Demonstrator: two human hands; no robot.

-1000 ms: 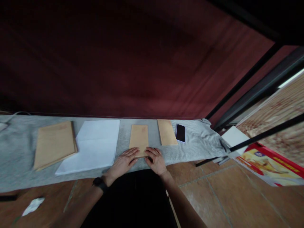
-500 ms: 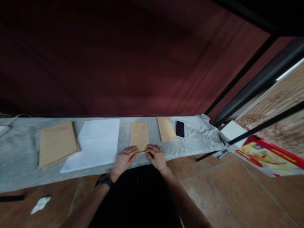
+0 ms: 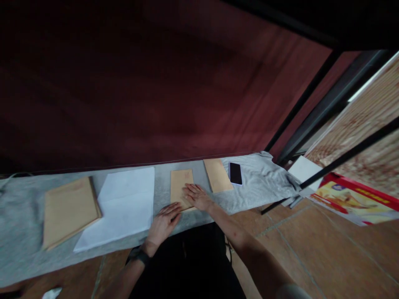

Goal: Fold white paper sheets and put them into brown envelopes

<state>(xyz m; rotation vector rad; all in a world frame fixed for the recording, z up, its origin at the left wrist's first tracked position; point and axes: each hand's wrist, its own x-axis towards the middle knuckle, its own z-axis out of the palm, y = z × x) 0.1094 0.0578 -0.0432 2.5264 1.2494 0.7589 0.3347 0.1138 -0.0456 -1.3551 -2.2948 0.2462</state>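
A brown paper envelope [image 3: 177, 181] with a small reddish mark near its top right corner lies on the grey cloth in front of me. My right hand [image 3: 198, 197] rests flat on its lower right part, fingers stretched out and pointing left. At the lower left corner, my left hand [image 3: 164, 223] touches the envelope with its fingers extended; the thumb is held toward me. A second brown envelope [image 3: 218, 175] lies to the right, apart from both hands.
White paper sheets [image 3: 124, 203] lie left of the envelope, partly under a stack of larger brown envelopes [image 3: 70, 209]. A phone [image 3: 235, 173] lies at right on the grey cloth [image 3: 258, 182]. Beyond the table's right end are a black metal bar [image 3: 349, 153] and a red-yellow box [image 3: 358, 201].
My right hand has moved from the envelope's near edge up onto its face and flattened. My left hand stays at the lower left corner. The view has tilted slightly.
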